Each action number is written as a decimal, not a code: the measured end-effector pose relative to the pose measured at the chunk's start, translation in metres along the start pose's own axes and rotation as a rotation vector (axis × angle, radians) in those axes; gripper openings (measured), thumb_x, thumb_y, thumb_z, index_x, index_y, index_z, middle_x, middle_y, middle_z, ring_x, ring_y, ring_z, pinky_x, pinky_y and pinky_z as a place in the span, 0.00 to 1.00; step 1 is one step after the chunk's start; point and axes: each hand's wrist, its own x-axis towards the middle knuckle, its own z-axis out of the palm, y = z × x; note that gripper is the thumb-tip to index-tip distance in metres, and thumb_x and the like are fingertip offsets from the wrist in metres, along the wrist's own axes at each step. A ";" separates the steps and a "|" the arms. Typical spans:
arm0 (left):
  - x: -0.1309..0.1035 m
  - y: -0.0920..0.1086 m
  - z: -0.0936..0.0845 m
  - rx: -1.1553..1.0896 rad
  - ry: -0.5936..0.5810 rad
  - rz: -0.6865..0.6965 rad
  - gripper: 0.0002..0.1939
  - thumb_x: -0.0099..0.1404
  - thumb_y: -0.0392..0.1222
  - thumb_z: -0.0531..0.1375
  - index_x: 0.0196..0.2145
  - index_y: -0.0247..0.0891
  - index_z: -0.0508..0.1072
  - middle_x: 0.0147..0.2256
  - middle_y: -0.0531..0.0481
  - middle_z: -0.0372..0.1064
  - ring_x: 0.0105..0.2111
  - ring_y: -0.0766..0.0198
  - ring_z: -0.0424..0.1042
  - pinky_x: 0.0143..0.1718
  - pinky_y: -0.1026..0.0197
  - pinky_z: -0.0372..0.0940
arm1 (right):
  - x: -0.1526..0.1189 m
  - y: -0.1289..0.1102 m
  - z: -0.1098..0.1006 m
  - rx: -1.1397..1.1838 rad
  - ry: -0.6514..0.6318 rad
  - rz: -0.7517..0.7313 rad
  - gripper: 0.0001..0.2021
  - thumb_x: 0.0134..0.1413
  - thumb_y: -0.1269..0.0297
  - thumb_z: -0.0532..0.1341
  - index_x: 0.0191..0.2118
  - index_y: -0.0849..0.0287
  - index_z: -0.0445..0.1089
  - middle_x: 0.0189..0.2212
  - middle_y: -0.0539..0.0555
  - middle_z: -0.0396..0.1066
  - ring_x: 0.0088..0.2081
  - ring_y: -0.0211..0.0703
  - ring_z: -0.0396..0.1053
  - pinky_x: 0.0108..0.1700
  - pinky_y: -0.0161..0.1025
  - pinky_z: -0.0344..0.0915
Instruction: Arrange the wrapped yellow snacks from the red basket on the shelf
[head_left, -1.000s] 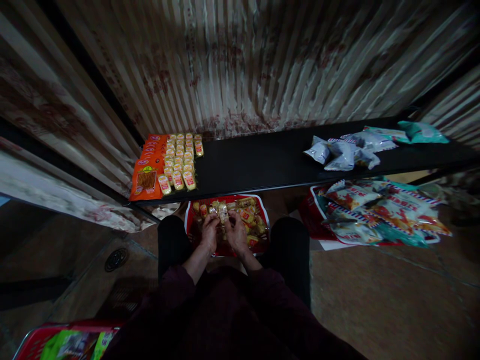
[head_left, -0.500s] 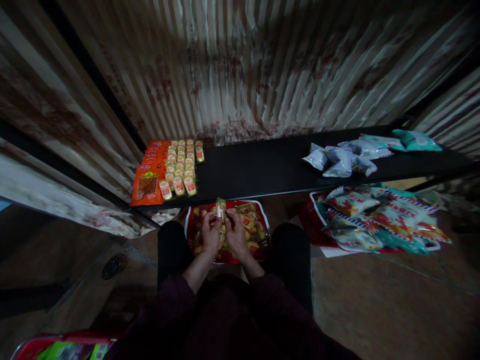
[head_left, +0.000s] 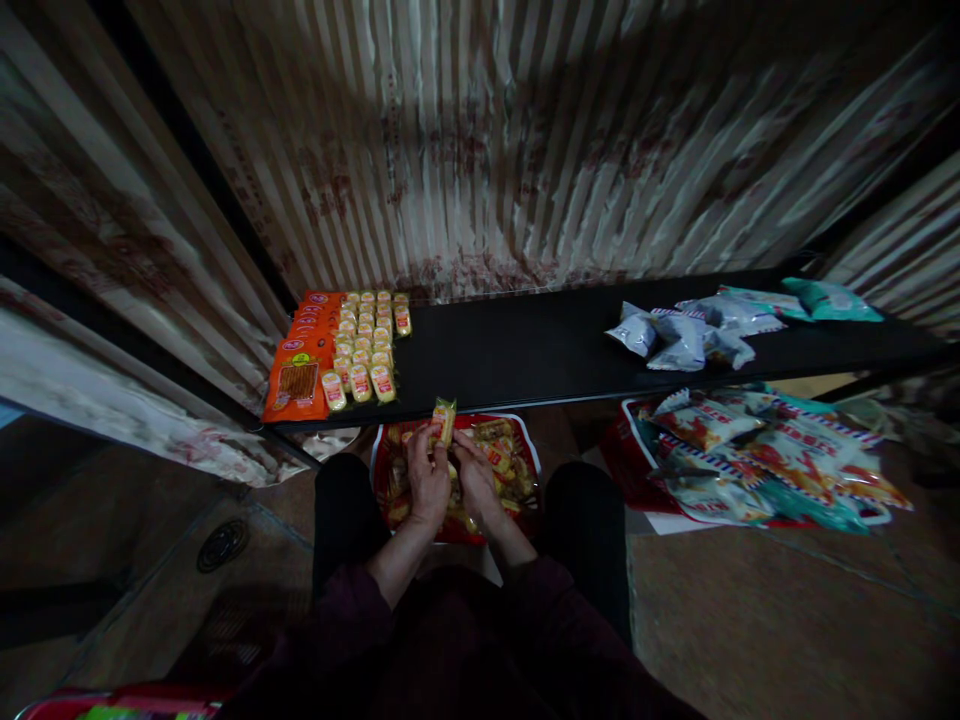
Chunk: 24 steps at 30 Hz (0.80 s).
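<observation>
A small yellow wrapped snack [head_left: 444, 420], its red-printed face showing, stands upright between my hands above the red basket [head_left: 537, 470]. My left hand [head_left: 429, 485] is closed on its left side and lower part. From the right, my right hand [head_left: 478, 482] pinches near its lower edge, with the fingertips partly hidden. More of the same wrapped snacks [head_left: 499, 455] fill the basket, which sits between my knees. Similar yellow snacks [head_left: 361, 380] stand in rows on the left of the black shelf [head_left: 502, 345], beside overlapping orange snack bags [head_left: 300, 375].
Silver-backed bags [head_left: 679, 340] and teal bags [head_left: 832, 300] lie on the shelf's right. Below them, a second red basket [head_left: 626, 455] is heaped with puffy snack bags [head_left: 795, 450]. Another red basket [head_left: 135, 697] is at the lower left. A striped curtain [head_left: 480, 150] hangs behind the shelf.
The snack in my hands has turned, so its printed yellow face shows instead of the clear wrapper side. My view has tilted up slightly.
</observation>
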 end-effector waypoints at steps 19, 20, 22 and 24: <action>0.023 0.017 0.001 0.087 -0.021 0.066 0.22 0.56 0.30 0.51 0.48 0.41 0.67 0.50 0.44 0.64 0.52 0.58 0.61 0.57 0.53 0.54 | 0.033 -0.023 0.013 0.044 -0.114 -0.072 0.19 0.50 0.52 0.59 0.45 0.57 0.70 0.40 0.54 0.74 0.41 0.44 0.71 0.45 0.41 0.67; 0.026 0.017 0.002 0.084 -0.020 0.060 0.22 0.56 0.29 0.51 0.48 0.41 0.67 0.49 0.44 0.65 0.52 0.58 0.62 0.56 0.53 0.54 | 0.036 -0.022 0.013 0.029 -0.109 -0.076 0.19 0.50 0.53 0.59 0.46 0.57 0.70 0.40 0.54 0.74 0.41 0.44 0.71 0.45 0.41 0.68; 0.030 0.016 0.003 0.075 -0.009 0.041 0.22 0.54 0.29 0.52 0.46 0.41 0.68 0.48 0.44 0.65 0.51 0.58 0.62 0.56 0.53 0.55 | 0.043 -0.020 0.014 -0.003 -0.079 -0.071 0.19 0.50 0.53 0.59 0.46 0.57 0.69 0.40 0.54 0.74 0.40 0.44 0.71 0.44 0.41 0.68; 0.034 0.015 0.003 0.063 0.004 0.025 0.21 0.53 0.29 0.52 0.45 0.41 0.69 0.47 0.44 0.66 0.50 0.58 0.63 0.55 0.53 0.56 | 0.049 -0.017 0.015 -0.033 -0.048 -0.062 0.19 0.49 0.53 0.59 0.46 0.58 0.69 0.40 0.54 0.74 0.39 0.44 0.71 0.43 0.41 0.68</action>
